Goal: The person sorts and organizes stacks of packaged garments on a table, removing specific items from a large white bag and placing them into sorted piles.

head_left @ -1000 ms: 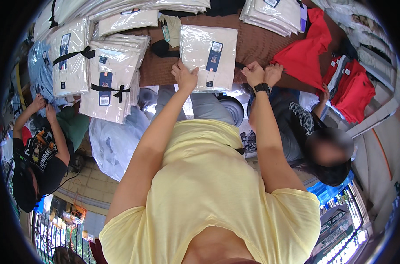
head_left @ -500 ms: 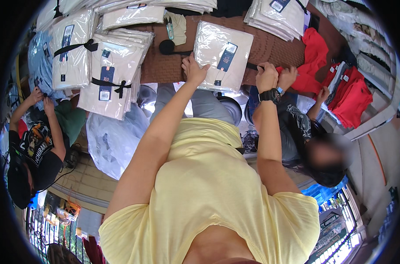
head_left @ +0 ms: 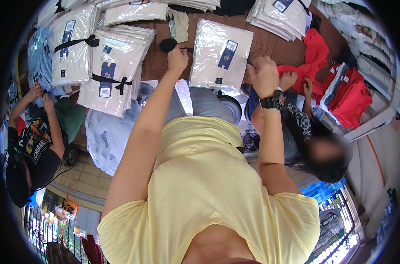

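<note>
A pack of cream folded garments (head_left: 208, 53) in clear plastic, with a dark blue tag, lies on the brown cloth in front of me. Black ribbon runs beneath it and shows at both sides. Just left of the pack my left hand (head_left: 178, 59) pinches the ribbon beside its round black roll (head_left: 168, 45). At the pack's right edge my right hand (head_left: 264, 75) is closed on the ribbon's other end; most of those fingertips are hidden.
Tied garment packs (head_left: 107, 75) are stacked at left, and more packs (head_left: 279, 20) lie at back right. Thread snips (head_left: 171, 26) rest on a beige scrap. Red garments (head_left: 349, 97) lie at right. One person (head_left: 37, 136) works at left, another (head_left: 299, 119) at right.
My left hand has left the pack's lower left edge and moved up and left to the ribbon near its roll. My right hand stays at the pack's right side.
</note>
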Demonstrator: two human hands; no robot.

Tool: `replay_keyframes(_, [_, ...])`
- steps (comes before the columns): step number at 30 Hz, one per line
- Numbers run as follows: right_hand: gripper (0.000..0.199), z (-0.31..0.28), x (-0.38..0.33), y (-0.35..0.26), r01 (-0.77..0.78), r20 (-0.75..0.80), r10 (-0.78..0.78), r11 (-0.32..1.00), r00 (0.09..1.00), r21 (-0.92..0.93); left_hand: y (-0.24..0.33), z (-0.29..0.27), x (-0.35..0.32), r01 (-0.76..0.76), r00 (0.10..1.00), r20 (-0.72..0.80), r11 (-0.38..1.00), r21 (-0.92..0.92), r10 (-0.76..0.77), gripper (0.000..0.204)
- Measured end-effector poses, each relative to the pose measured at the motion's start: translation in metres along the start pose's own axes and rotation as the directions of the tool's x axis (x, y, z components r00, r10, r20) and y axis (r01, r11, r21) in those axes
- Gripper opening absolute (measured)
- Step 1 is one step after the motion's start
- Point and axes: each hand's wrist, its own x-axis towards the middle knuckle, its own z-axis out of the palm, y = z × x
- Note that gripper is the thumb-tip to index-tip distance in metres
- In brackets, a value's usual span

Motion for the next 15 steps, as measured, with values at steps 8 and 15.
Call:
replay_keyframes(8, [0.029, 0.141, 0.042, -0.034, -0.164, 0.324, -0.042, 0.798, 0.945, 0.58, 0.008, 0.025, -0.024, -0.101, 0.994, 0.014, 0.973, -0.206, 0.106, 0.03])
replay_keyframes(15, [0.029, 0.124, 0.036, -0.06, -0.211, 0.394, -0.075, 0.745, 0.916, 0.633, 0.006, 0.032, -0.034, -0.016, 1.0, -0.001, 0.972, -0.233, 0.016, 0.033])
